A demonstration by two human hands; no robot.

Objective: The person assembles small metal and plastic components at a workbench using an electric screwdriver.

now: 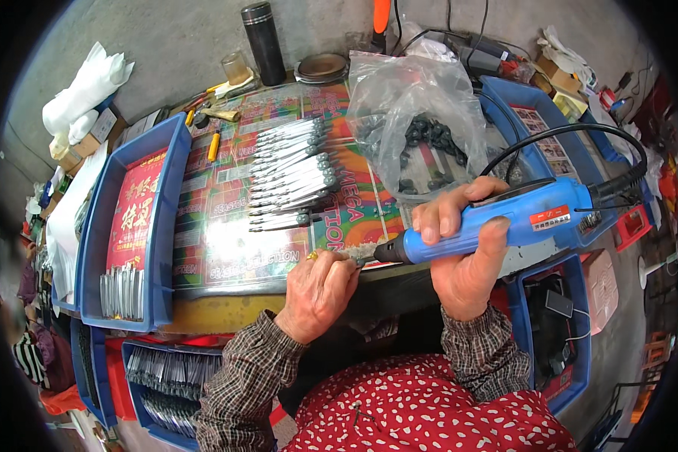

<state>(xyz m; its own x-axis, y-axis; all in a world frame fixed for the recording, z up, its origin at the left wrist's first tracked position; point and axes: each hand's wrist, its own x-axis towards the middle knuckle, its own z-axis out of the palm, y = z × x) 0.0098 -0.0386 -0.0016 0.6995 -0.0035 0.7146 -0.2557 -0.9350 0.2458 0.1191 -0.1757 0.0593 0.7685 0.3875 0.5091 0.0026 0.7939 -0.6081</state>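
Note:
My right hand point(467, 256) is wrapped round a blue electric screwdriver point(531, 220), held nearly level with its black nose pointing left. A black cable runs from its rear end. My left hand point(320, 294) is closed at the table's front edge, its fingertips pinched at the tool's tip. A small dark end shows there, but most of what the fingers hold is hidden. Beyond the left hand lies a stack of slim silver rods with dark ends point(290, 177). Behind the tool, a clear plastic bag point(384, 90) holds small black parts point(433, 139).
A blue bin point(181, 166) at the left contains upright silver pieces. More blue bins point(584, 316) stand below the table and at the right. Along the back are a black flask point(263, 45), a glass point(236, 69), a round dark dish point(322, 68) and a yellow-handled tool point(214, 146).

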